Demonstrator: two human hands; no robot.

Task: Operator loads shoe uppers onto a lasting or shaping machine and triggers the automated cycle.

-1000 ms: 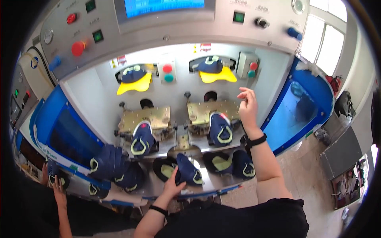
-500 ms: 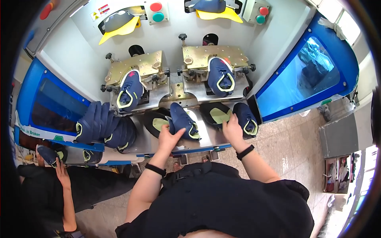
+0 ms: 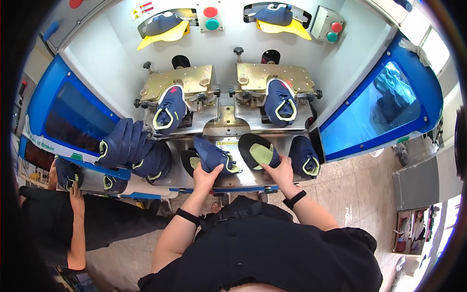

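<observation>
My left hand [image 3: 207, 179] is closed on the heel end of a navy shoe upper [image 3: 211, 155] with lime-green collar lining, tilted over the metal ledge. Beside it lies a dark shoe piece [image 3: 190, 161] with a pale green patch, partly covered by that upper. My right hand [image 3: 282, 175] grips another shoe upper [image 3: 259, 152], thumb on its near end; its black-edged underside and pale green middle face up. Right of that hand stands a navy upper [image 3: 305, 158]. Behind, one navy upper [image 3: 170, 109] sits at the left clamp and another [image 3: 280, 103] at the right clamp.
Nested navy uppers [image 3: 134, 148] are piled at the ledge's left. Brass-coloured clamp plates [image 3: 265, 77] stand inside the white machine, with red and green buttons [image 3: 210, 18] above. Blue windowed side panels [image 3: 379, 104] flank it. At far left, a co-worker's hand [image 3: 76, 192] touches another shoe.
The view has shifted, moving the machine right and down in the picture. My left hand's upper is tilted further left. My right hand has closed around the near end of its upper, which has turned.
</observation>
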